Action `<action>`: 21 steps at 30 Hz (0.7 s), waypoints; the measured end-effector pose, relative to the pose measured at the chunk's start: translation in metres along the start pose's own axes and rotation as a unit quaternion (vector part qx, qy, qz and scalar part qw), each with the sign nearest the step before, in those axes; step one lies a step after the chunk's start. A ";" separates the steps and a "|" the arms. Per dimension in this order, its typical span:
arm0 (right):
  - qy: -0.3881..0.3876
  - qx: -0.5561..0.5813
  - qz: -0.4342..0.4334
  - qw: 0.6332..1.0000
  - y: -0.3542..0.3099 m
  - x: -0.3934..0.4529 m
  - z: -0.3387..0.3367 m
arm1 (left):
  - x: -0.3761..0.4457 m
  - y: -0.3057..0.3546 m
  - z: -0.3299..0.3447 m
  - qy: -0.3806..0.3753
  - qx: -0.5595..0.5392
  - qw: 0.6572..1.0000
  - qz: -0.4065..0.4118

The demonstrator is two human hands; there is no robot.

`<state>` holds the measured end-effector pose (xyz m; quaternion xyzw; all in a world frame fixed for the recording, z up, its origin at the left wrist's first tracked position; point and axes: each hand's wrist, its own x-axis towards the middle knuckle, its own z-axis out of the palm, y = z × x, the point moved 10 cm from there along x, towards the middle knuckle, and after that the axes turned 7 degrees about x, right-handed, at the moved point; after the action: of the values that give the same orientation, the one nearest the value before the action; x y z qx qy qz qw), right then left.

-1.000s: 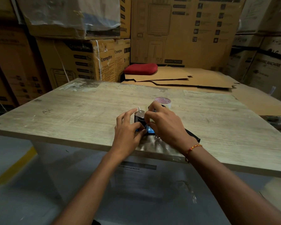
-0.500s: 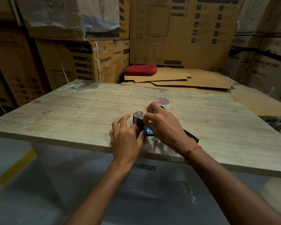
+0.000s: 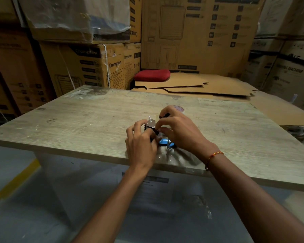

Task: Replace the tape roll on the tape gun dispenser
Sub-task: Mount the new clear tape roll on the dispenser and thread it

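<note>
The tape gun dispenser point(image 3: 152, 124) lies on the wooden table point(image 3: 88, 123) near its front edge, showing a metal toothed head and a blue part point(image 3: 164, 142). My left hand point(image 3: 140, 142) grips the head end from the left, fingers curled round it. My right hand point(image 3: 180, 132) covers the gun's body from the right and pinches at the metal head. A clear tape roll with a pinkish core point(image 3: 179, 108) stands just behind my right hand, mostly hidden by its fingers. Clear tape or film point(image 3: 175, 157) glints on the table under my right wrist.
Cardboard boxes point(image 3: 95, 65) are stacked behind and left of the table. Flattened cardboard sheets point(image 3: 200, 85) and a red cushion point(image 3: 152, 75) lie beyond the far edge. A dark object point(image 3: 297, 130) sits at the right edge. The floor has a yellow line point(image 3: 16, 181).
My left hand has slid up so its fingers wrap the metal head. My right hand's fingers have moved closer onto the head. The gun stays in place.
</note>
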<state>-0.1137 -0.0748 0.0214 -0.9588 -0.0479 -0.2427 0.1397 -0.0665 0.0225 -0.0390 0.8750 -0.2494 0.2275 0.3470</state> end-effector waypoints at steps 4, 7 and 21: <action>0.023 0.065 0.088 0.994 0.035 -0.022 -0.012 | 0.002 -0.006 0.003 -0.026 -0.062 0.998 -0.014; -0.028 0.044 0.131 0.990 0.048 -0.038 -0.002 | 0.002 -0.005 0.003 -0.026 -0.061 0.998 -0.014; -0.099 -0.094 0.226 0.965 0.074 -0.048 0.019 | -0.002 0.007 -0.006 0.051 -0.045 0.993 0.093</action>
<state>-0.1350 -0.1414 -0.0356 -0.9728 0.1792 -0.1124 0.0945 -0.0735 0.0227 -0.0331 0.8186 -0.3216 0.2919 0.3757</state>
